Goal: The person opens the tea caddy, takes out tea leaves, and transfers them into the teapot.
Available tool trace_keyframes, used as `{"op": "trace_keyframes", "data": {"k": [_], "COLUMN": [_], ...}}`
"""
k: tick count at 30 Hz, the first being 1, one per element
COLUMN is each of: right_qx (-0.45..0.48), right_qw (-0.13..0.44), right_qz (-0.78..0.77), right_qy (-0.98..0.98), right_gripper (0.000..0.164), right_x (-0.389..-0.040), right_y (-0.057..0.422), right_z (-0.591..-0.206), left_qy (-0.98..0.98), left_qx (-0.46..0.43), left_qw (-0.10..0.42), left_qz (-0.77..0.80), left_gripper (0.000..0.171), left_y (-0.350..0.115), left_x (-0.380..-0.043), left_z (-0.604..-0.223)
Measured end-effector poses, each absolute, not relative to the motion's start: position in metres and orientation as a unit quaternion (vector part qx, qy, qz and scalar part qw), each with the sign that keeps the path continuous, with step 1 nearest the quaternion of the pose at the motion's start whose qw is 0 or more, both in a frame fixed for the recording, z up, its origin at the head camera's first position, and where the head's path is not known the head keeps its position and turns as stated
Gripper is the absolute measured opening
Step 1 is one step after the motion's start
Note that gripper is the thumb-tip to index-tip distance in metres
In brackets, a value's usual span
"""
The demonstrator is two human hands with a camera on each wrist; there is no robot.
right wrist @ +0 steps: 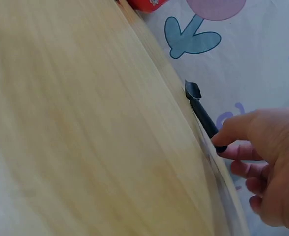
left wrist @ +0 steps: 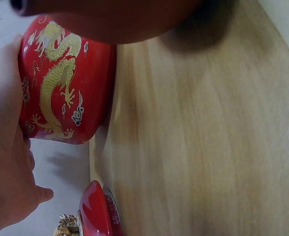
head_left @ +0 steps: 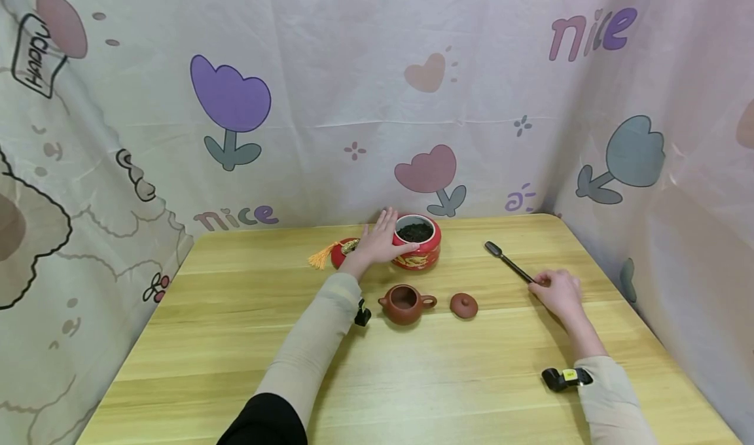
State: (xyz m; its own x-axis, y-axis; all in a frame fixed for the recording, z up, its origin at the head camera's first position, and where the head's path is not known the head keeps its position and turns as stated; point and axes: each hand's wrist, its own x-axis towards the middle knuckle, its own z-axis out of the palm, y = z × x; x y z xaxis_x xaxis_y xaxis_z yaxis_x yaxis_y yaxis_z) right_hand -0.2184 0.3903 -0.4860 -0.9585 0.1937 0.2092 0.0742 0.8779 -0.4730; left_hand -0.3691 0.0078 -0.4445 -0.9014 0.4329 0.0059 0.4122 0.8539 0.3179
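"Right hand [head_left: 556,293] pinching something, from the head view?"

"Yes, the near end of the dark scoop [head_left: 509,262]. Its long axis slants far and left; the red jar [head_left: 425,259], holding dark leaves [head_left: 415,232], stands left of its tip."

"Which hand is nearer the jar?"

"Left hand [head_left: 377,241]: fingers straight, touching its left side."

"Left wrist view?"

"It lies against the jar; how firmly, I cannot tell."

"Right wrist?"

"Thumb and forefinger clamped on the scoop, other fingers loosely bent."
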Motion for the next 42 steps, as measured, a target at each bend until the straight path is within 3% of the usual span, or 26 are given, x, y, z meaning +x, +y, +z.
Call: {"op": "trace_keyframes", "data": {"k": [16,35,42], "right_qx": [-0.073,-0.013,0.042], "right_qw": [0.209,0.302,0.369], "right_qz": [0.216,0.216,0.202], "right_qy": [-0.951,-0.928,-0.906], "right_gripper": [0.023,0.016,0.014], "right_x": [-0.219,-0.219,-0.224], "right_y": [0.38,0.363,0.35], "right_z": [-0.475,-0.469,-0.455], "left_qy": [0.959,0.96,0.96], "left_qx": [0.217,0.213,0.212], "left_qw": [0.024,0.03,0.039], "left_qz": [0.182,0.178,0.179], "left_gripper": [0.113,0.112,0.111], "left_y": [0.005,0.005,0.007], "left_x": [-0.371,-0.366,-0.367], "left_z": [-0.445,-0.445,-0.446]}}
